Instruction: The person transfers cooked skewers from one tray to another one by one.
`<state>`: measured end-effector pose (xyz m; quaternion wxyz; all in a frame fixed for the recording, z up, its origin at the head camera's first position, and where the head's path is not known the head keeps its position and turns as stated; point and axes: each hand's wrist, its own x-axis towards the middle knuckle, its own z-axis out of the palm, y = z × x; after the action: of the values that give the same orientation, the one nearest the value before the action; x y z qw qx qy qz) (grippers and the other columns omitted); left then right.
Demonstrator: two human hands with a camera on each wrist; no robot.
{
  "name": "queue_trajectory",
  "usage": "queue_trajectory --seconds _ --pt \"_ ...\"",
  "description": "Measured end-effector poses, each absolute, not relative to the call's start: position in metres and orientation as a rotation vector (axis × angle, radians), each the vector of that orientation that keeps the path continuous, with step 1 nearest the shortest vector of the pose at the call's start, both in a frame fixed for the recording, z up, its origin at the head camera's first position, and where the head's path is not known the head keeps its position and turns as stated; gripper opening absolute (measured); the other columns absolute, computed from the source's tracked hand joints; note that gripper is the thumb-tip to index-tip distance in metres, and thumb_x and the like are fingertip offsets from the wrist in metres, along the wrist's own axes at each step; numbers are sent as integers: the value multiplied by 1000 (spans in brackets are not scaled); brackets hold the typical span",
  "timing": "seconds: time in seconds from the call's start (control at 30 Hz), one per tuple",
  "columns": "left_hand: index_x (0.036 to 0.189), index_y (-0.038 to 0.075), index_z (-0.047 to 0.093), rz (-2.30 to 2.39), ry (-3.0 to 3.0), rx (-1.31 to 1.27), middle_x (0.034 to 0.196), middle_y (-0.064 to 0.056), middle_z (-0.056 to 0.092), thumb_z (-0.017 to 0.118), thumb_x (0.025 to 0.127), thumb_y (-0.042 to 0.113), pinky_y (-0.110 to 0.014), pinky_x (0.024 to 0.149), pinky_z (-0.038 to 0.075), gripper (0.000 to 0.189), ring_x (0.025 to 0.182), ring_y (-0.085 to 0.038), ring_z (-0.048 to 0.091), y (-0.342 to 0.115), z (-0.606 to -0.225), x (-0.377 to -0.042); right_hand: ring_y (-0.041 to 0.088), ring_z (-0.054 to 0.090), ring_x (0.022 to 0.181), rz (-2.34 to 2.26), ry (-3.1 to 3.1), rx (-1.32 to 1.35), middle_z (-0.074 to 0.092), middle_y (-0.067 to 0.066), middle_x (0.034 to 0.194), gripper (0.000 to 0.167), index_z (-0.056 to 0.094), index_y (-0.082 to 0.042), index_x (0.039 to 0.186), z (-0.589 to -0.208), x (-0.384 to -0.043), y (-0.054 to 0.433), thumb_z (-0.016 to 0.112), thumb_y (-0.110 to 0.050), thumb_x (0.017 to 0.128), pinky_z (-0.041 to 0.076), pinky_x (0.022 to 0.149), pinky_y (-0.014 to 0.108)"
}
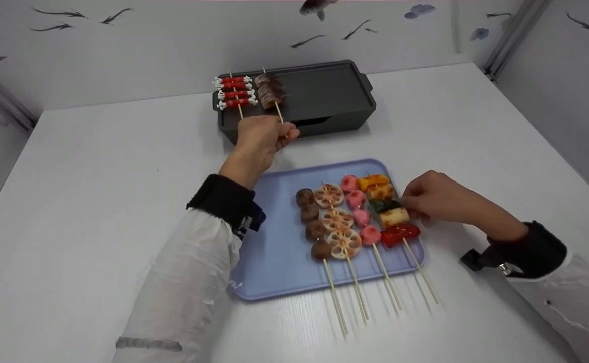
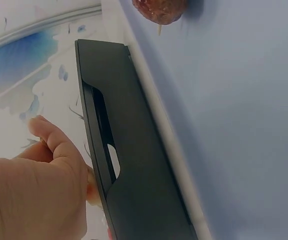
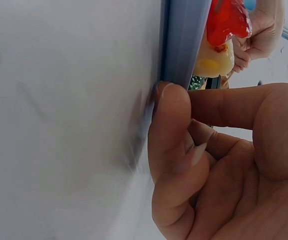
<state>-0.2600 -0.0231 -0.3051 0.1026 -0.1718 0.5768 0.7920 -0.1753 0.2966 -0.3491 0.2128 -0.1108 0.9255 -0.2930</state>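
Observation:
My left hand pinches the bare stick of a skewer of brown chunks, which lies over the left part of a dark grill box. Beside that skewer, on the grill's left end, is a skewer of red pieces with white frilled ends; its stick runs down behind the hand. At the right rim of a light purple tray, my right hand holds the edge between thumb and curled fingers. Closest to it on the tray lies a skewer of mixed colourful pieces.
Also on the tray are skewers of brown balls, lotus root slices and pink balls. Their sticks jut over the tray's front edge onto the white table. Patterned walls stand behind the grill and at the sides.

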Motion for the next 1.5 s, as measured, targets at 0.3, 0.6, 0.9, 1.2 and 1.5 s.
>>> queue_trajectory --seconds 0.3,0.6,0.9,1.2,1.5 --pt "137 -8 54 2275 1715 -407 110 -21 68 65 94 -10 -26 78 61 44 82 -21 72 -29 -304 -254 17 57 60 -803 2572 -315 63 3 68 26 73 -3 90 -347 -174 296 60 -21 102 44 52 28" --pt "129 -11 58 2268 1718 -289 107 -24 70 67 92 -10 -28 78 62 38 77 -21 73 -36 -298 -233 18 57 58 -813 2571 -323 63 3 67 25 74 -2 89 -348 -173 296 59 -19 101 44 51 28" --pt "119 -10 64 2215 1800 -162 111 -28 70 70 90 -9 -33 81 62 29 80 -24 75 -46 -286 -197 16 54 55 -817 2577 -342 61 1 64 26 74 -4 87 -350 -176 296 62 -23 100 41 51 27" --pt "118 -9 67 2130 1871 9 107 -26 71 70 90 -5 -35 84 62 28 87 -25 75 -48 -288 -160 17 54 57 -811 2581 -332 62 2 65 25 74 -4 88 -350 -176 298 62 -22 100 41 50 27" --pt "114 -9 68 2055 1846 -3 98 -21 75 75 87 -7 -37 80 63 27 82 -25 76 -47 -297 -118 17 55 57 -807 2570 -322 62 3 67 26 74 -4 89 -349 -176 297 61 -23 101 43 50 28"
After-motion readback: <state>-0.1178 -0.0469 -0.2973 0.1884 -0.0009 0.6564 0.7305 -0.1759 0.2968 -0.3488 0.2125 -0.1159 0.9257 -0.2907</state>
